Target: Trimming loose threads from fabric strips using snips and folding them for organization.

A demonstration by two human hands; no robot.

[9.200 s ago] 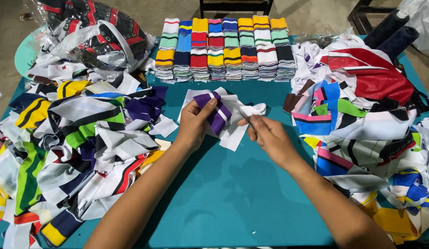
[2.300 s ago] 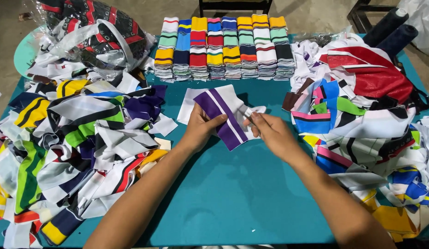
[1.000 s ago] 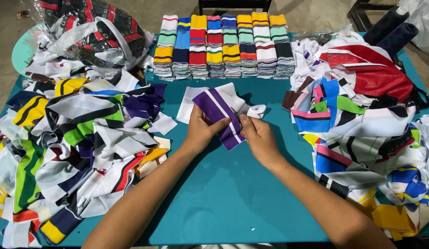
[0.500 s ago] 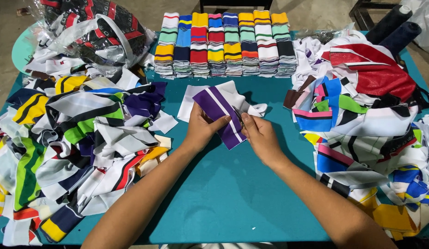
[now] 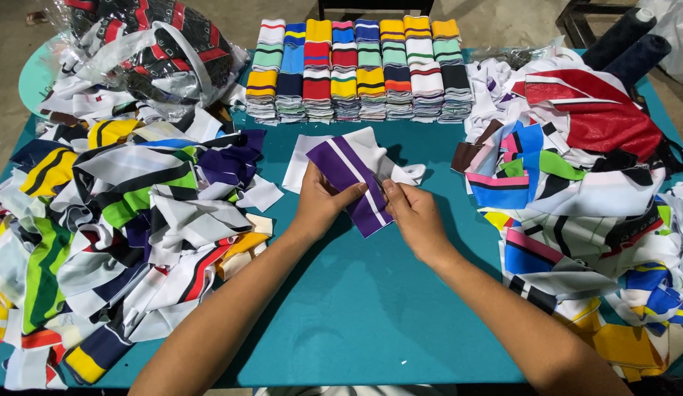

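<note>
I see my left hand (image 5: 321, 205) and my right hand (image 5: 415, 214) meeting over the middle of the teal counter (image 5: 371, 308), both clenched on one purple strip with white stripes (image 5: 352, 180). The left thumb lies across the strip's near side and the left fingers (image 5: 355, 192) are tucked along its edge; the right fingers (image 5: 394, 192) pinch the same edge just beside them, so the two sets of fingertips almost touch. The strip runs away from the fingers at a slant, its far end lying over some white fabric pieces (image 5: 305, 158) just beyond the left fingers, while its near end pokes out between my hands.

Behind the fingers, near the counter's far edge, stands a row of folded striped bands (image 5: 356, 73), well apart from my hands. Left of the left fingers a loose pile of mixed striped scraps (image 5: 121, 220) spreads to the counter's left edge, its nearest pieces close to my left wrist. Right of the right fingers a second heap of coloured scraps (image 5: 576, 198) covers that side out to the right edge. A clear bag of dark fabric (image 5: 151, 44) sits far left behind the pile.

The open room I have is the bare teal stretch under my forearms, from the fingers back to the near edge, and a narrower band between the strip and the folded row.
</note>
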